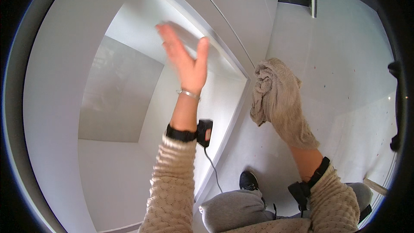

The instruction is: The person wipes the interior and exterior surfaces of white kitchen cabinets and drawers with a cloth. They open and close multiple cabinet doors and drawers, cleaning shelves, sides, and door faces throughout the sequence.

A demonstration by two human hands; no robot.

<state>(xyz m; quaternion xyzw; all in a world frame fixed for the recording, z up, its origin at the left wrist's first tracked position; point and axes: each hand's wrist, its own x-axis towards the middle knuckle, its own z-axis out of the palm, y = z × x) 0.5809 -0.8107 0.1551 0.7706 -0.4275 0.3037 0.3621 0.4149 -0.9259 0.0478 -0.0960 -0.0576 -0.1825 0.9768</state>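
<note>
My left hand (189, 61), slightly blurred, reaches over a white recessed compartment (220, 87) with its fingers and thumb apart and nothing held. A metal bracelet and a black strap with a small cabled device sit on that wrist. A brown-beige terry cloth (281, 100) covers my right hand and drapes down towards the wrist. The fingers beneath it are hidden, but the cloth is bunched around them. It is to the right of the compartment's corner, above the floor. Another black strap with a device is on the right forearm.
A raised pale frame (237, 116) edges the compartment, with a grey panel (119, 94) inside it. Pale cabinet panels (239, 13) stand beyond. The light floor (339, 110) bears small scattered specks. My shoe (248, 180) and grey-trousered knee (233, 210) are below the hands.
</note>
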